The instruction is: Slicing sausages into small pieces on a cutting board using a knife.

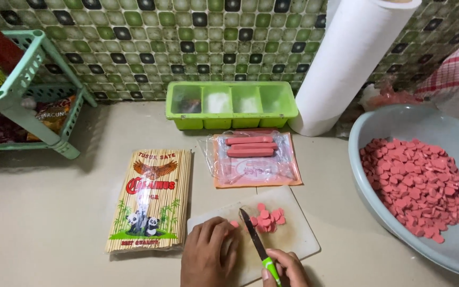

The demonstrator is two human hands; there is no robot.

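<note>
My right hand (288,268) grips the green handle of a small knife (254,239), whose dark blade lies across a white cutting board (301,234). My left hand (207,255) presses down on the board's left part, its fingertips at a pink sausage end beside the blade. A small heap of pink sausage slices (268,218) sits just right of the blade. Behind the board lies an open plastic packet (253,165) with three whole pink sausages (251,147).
A grey-blue basin (399,125) at the right holds many pink slices. A packet of bamboo skewers (152,199) lies left of the board. A green four-compartment box (229,103), a paper towel roll (346,64) and a mint rack (33,95) stand along the tiled wall.
</note>
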